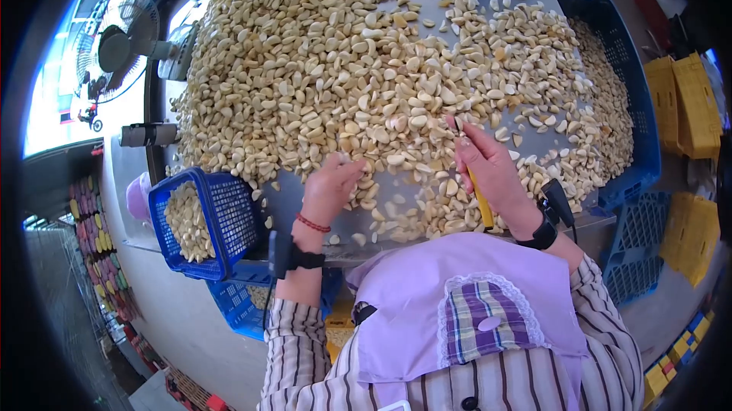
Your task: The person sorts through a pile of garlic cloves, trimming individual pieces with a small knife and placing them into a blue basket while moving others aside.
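A thick spread of pale, peeled garlic cloves (pixel 305 68) covers the metal table (pixel 290 201) in front of me. My left hand (pixel 329 191) is at the near edge of the pile, its fingers bent together among the cloves; whatever they pinch is too small to make out. In my right hand (pixel 496 178) is a small knife (pixel 481 203) with a yellow handle, which slants down toward my body. Its short dark tip shows beside the thumb and index finger, close above the cloves.
A blue basket (pixel 232 216) holding some cloves stands at the table's left corner. Along the right side is a larger blue crate (pixel 640 106) full of cloves. A fan (pixel 114 49) stands at the far left. Yellow crates (pixel 695 106) are at the right.
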Motion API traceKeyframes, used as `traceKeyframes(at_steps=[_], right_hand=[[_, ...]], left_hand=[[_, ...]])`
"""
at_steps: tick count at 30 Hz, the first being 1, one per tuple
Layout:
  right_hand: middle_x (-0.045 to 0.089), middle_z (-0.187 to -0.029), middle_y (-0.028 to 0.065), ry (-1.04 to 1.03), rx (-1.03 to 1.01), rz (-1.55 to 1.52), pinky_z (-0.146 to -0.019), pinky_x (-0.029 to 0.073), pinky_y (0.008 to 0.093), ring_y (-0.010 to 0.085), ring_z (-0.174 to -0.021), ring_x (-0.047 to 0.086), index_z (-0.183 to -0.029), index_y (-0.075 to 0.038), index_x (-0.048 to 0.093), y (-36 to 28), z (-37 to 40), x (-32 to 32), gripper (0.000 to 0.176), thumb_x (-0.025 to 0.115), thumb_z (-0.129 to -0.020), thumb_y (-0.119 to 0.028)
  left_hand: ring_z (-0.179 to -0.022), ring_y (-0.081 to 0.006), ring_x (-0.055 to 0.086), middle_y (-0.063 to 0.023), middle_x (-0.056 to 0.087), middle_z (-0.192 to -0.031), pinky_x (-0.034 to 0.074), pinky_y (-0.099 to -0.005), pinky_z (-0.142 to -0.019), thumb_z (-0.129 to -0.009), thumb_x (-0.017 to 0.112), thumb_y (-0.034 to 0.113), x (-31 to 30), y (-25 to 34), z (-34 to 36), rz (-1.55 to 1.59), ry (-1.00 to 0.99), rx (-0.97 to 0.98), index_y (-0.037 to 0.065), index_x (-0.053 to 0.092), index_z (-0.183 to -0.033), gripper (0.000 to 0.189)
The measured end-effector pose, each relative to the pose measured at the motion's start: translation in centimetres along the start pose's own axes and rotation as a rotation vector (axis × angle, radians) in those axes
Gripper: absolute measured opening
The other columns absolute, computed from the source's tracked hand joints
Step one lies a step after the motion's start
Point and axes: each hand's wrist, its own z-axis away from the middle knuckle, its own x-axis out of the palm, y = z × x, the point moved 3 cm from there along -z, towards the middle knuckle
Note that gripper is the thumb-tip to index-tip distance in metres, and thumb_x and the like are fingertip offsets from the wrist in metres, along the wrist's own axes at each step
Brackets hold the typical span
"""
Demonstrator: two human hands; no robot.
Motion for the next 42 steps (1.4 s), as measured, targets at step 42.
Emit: traceKeyframes(at_steps=[42], right_hand=[[0.046,-0.07,-0.0038,-0.195,0.145,0.005,-0.048,0.037,0.0153,0.0025,-0.051,0.04,-0.136,-0.012,0.046,0.1,0.1,1.8,0.039,0.046,-0.098,-0.021]], left_hand=[[-0.051,-0.0073,0.047,0.0014,0.057,-0.066,0.04,-0.0234,-0.048,-0.081,0.068,0.014,-2.3,-4.8,5.9,1.149,0.215,-0.729,0.003,0.065,-0.091,0.015]])
